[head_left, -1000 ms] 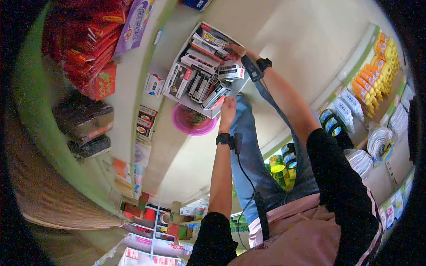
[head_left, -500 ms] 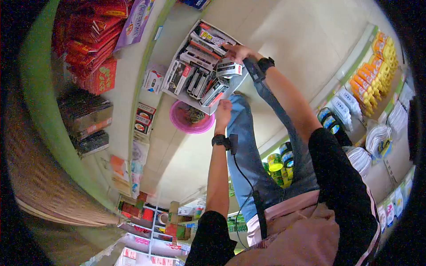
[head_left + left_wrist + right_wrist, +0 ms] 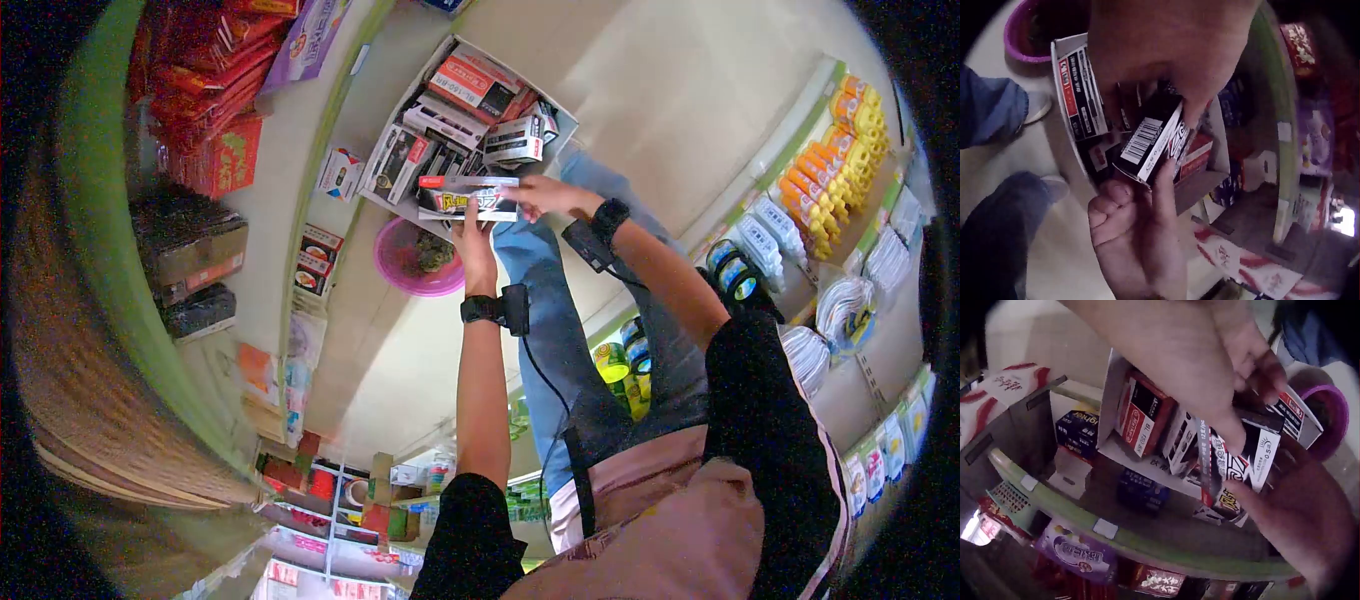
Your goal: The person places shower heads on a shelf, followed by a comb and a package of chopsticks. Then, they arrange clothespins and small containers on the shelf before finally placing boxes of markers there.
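A small black, white and red printed box (image 3: 438, 200) is held between both hands above an open cardboard carton (image 3: 1109, 394). My left hand (image 3: 476, 248) grips it from below, thumb across its printed face. At the box's other end, my right hand (image 3: 555, 196) pinches a corner between thumb and curled fingers. A barcode shows on one side of the box in the left wrist view. Inside the carton lie a red box (image 3: 470, 85) marked BL-150-BR and several white-and-black boxes (image 3: 515, 140).
A pink basket (image 3: 383, 272) stands on the floor beside the carton. Shelving with a green edge (image 3: 1166, 550) runs along one side, bearing red packets (image 3: 215, 85) and dark packages (image 3: 195, 250). Yellow-and-orange bottles (image 3: 820, 195) line the opposite shelf.
My right hand has come from the carton's far side toward the left hand. The printed box has been lifted and turned, now held by both hands. The red box beneath shows.
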Demonstrator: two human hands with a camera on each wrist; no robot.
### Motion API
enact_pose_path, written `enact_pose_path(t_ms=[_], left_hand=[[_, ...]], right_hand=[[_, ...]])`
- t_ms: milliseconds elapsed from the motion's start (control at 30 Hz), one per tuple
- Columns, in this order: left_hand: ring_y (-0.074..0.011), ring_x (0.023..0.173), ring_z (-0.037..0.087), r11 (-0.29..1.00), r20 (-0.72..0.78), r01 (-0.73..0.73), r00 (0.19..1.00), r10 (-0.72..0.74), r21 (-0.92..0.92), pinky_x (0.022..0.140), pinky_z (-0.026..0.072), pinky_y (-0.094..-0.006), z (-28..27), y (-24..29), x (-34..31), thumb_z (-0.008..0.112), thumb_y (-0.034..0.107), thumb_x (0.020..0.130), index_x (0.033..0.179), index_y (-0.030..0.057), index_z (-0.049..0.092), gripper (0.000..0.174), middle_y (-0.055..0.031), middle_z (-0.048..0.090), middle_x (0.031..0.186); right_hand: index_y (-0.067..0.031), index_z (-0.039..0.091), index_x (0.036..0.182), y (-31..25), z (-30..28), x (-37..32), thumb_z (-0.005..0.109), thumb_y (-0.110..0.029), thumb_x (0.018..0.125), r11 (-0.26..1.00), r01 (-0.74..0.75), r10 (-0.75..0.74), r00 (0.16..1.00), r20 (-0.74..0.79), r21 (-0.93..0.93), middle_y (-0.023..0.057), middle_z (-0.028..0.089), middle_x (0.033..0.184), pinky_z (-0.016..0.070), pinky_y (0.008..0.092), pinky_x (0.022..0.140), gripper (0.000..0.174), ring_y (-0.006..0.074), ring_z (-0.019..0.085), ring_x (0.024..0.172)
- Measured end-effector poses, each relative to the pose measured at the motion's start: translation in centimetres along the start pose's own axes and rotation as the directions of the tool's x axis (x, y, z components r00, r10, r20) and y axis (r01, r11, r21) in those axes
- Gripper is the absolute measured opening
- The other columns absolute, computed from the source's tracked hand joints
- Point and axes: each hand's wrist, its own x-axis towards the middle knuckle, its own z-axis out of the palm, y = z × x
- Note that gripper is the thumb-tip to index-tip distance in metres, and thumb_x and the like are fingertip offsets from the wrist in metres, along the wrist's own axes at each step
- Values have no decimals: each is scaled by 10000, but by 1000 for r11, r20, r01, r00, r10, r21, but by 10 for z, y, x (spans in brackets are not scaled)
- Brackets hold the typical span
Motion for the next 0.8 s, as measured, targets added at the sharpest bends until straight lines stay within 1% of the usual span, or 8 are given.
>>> enact_pose_path(t_ms=[200,267,300,333,400,667,733,800], left_hand=[[-174,981,515,995,-26,-48,999,46,-92,839,422,-321,-23,7,-6,622,192,802,1180,15,406,471,-77,506,1118],[-176,995,502,996,-87,-19,996,11,-87,863,403,-318,-30,5,-3,627,191,798,1190,7,365,506,-87,487,1130],[-182,1003,494,996,-73,-1,997,-6,-90,877,392,-315,-29,9,-5,635,192,793,1186,-4,343,528,-96,470,1143],[-182,1003,494,996,-76,-1,997,-6,-93,877,392,-315,-28,11,-6,635,192,793,1186,-4,343,528,-96,470,1143],[-180,999,497,992,-39,-14,999,9,-128,887,387,-310,-26,12,-9,635,197,795,1177,-11,373,508,-96,477,1139],[-167,999,522,984,6,-75,997,77,-160,876,397,-297,-3,10,-15,595,215,831,1118,27,471,365,-75,544,1092],[-164,974,534,985,-1,-81,997,81,-155,854,408,-288,-7,5,-13,600,227,829,1085,36,498,335,-72,559,1069],[-165,958,541,988,-15,-85,996,84,-127,848,414,-289,-8,7,-13,600,231,829,1065,35,507,321,-72,562,1060]], right_hand=[[15,446,1153,48,-72,127,517,-210,838,878,379,-477,735,-481,-292,135,581,938,502,319,751,394,212,608,856],[9,409,1199,-10,-76,90,556,-213,818,486,177,-548,824,-140,-856,161,571,963,494,358,799,465,276,591,918],[12,429,1149,4,-79,107,561,-247,815,633,637,-757,627,-181,-441,201,562,967,499,376,785,443,311,588,879],[12,429,1149,15,-90,135,561,-247,815,633,636,-756,630,-178,-441,201,562,967,499,376,785,443,311,588,879],[40,425,1106,25,-108,184,568,-269,812,561,364,-389,909,-151,743,220,555,969,510,364,768,451,313,585,873],[41,506,1002,-14,-57,121,521,-420,825,792,453,-343,885,-316,409,179,606,799,523,312,520,493,243,625,675],[17,540,937,39,-96,181,500,-518,804,667,702,-745,631,-217,-249,116,599,691,509,298,497,552,214,603,583],[-7,552,909,-15,-55,123,503,-540,793,803,596,-550,731,-404,-12,88,581,656,483,291,462,548,201,572,536]])
